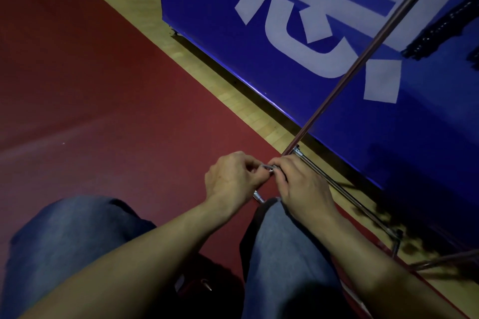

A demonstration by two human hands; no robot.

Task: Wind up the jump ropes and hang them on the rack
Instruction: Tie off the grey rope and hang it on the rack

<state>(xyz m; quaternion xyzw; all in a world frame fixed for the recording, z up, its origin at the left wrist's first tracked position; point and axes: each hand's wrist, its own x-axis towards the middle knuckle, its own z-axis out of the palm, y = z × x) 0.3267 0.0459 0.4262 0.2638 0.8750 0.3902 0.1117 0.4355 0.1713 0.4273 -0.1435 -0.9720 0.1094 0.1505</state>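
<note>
Filling the upper right from twelve to three o'clock, a blue banner (324,33) with large white characters stands behind everything, and a red floor (90,85) spreads from seven to eleven o'clock, a strip of pale wood (212,65) running between the two. Next in size come the person's jeans (64,254), low in the picture from six to eight o'clock. The metal rack (373,39) shows as a thin pole slanting from one o'clock down to the centre, where it meets a low base bar running toward four o'clock.

Dark bundles at two o'clock (440,31), near the rack's upper part, may be jump ropes already hung; they are too dim to tell.

Just below centre, the left hand (233,179) and right hand (303,184) meet, fingers curled and pinching a small silvery metal piece (269,167) between them. Whether this is a rope end, a handle fitting or a rack part cannot be told; no cord is plainly visible.

As a judgement, a jump rope is light, limp along its cord and stiff only at the handles, so it will tend to spring out of its coils. The handles or the metal fitting offer the firmest hold, with loops gathered near them. A smooth metal end may be slippery, so a close fingertip pinch suits it.
</note>
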